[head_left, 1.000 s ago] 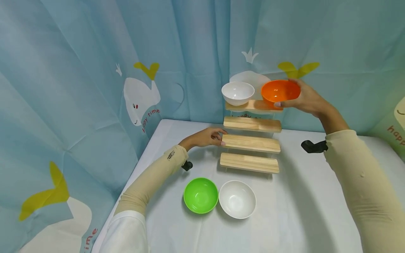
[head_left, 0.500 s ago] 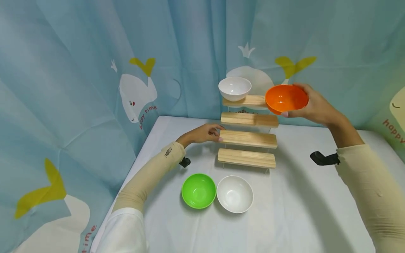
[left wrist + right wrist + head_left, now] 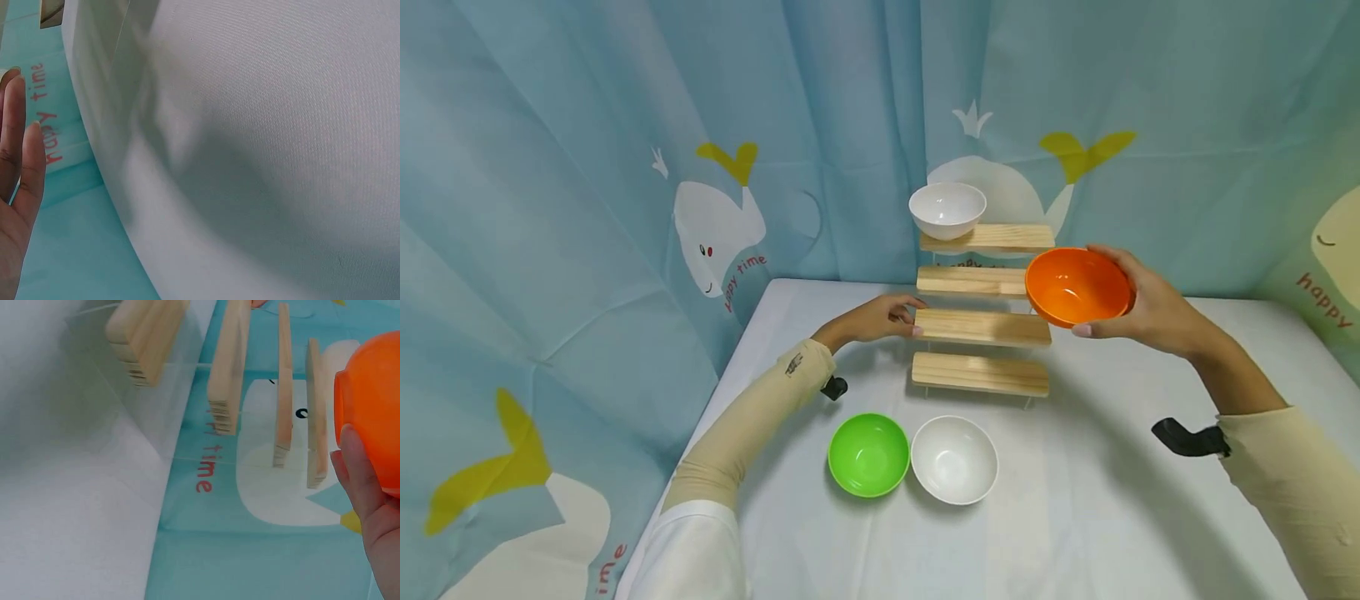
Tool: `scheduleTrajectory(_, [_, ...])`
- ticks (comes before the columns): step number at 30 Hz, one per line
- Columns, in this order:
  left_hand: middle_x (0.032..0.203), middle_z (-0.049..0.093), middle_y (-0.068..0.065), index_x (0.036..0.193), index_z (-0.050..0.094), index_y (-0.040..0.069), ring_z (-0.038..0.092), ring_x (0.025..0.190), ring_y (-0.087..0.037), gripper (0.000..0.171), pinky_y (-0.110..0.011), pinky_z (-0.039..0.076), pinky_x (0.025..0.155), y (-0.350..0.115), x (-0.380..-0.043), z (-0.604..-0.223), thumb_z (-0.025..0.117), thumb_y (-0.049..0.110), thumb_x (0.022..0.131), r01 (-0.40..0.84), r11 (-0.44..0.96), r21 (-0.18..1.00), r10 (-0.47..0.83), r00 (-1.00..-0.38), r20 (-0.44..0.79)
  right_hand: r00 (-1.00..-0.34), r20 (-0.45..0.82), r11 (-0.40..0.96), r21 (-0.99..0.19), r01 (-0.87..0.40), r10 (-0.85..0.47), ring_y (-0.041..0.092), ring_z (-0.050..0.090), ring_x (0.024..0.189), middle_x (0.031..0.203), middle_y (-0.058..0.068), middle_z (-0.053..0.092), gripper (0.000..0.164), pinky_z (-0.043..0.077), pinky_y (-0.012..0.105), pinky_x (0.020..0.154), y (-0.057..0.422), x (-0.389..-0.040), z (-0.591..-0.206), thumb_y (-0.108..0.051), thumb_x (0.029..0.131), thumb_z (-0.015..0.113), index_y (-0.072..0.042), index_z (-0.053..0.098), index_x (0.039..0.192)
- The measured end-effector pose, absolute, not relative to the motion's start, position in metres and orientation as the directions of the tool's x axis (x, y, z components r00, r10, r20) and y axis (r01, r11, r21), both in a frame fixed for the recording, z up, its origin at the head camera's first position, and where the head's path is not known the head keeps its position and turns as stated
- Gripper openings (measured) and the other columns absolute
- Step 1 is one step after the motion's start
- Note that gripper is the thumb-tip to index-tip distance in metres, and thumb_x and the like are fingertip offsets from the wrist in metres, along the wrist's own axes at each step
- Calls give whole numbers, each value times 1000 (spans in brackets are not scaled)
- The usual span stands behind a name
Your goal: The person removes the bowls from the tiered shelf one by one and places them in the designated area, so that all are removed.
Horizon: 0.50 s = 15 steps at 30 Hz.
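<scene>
An orange bowl (image 3: 1078, 287) is in the grip of my right hand (image 3: 1157, 304), off the right end of the tiered wooden shelf's upper boards. The right wrist view shows fingers on the underside of the orange bowl (image 3: 378, 412). My left hand (image 3: 876, 318) holds the left end of the shelf's third board (image 3: 983, 327), thumb at the front edge. In the left wrist view the left hand (image 3: 19, 156) shows only partly. On the left of the top board (image 3: 1018, 238) stands a white bowl (image 3: 947, 211).
A green bowl (image 3: 868, 455) and a second white bowl (image 3: 954, 460) sit side by side in front of the shelf. All stand on a white-covered table (image 3: 1097, 533). Behind hangs a blue curtain (image 3: 850, 100) with printed whales.
My right hand has lifted the orange bowl off the top board's right side and brought it down and to the right. The left hand keeps its place on the shelf.
</scene>
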<state>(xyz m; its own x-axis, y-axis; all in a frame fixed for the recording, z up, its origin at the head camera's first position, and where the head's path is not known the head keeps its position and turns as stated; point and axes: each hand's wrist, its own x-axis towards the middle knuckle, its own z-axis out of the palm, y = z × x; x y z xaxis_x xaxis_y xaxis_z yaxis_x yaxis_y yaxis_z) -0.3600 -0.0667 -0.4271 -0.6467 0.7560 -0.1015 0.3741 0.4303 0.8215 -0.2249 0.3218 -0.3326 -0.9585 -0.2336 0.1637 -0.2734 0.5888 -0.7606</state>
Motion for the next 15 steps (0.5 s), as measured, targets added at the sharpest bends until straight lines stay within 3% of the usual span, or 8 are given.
scheduleTrajectory(8, [119, 67, -6, 148, 49, 18, 64, 112, -19, 57, -33, 53, 101, -69, -357, -430, 68, 34, 97, 370, 444, 816, 751, -651, -113, -956, 144, 563, -782, -268, -255, 7, 46, 113, 145, 2, 38, 107, 58, 17, 74, 325, -200, -354, 0, 76, 84, -15, 19, 160])
scheduleTrajectory(15, [119, 67, -6, 148, 49, 18, 65, 110, -18, 57, -32, 53, 100, -67, -358, -426, 68, 35, 97, 383, 429, 818, 760, -642, -98, -928, 184, 541, -769, -342, -325, 3, 46, 114, 141, -5, 40, 107, 60, 21, 73, 325, -181, -369, 0, 75, 84, -7, 18, 159])
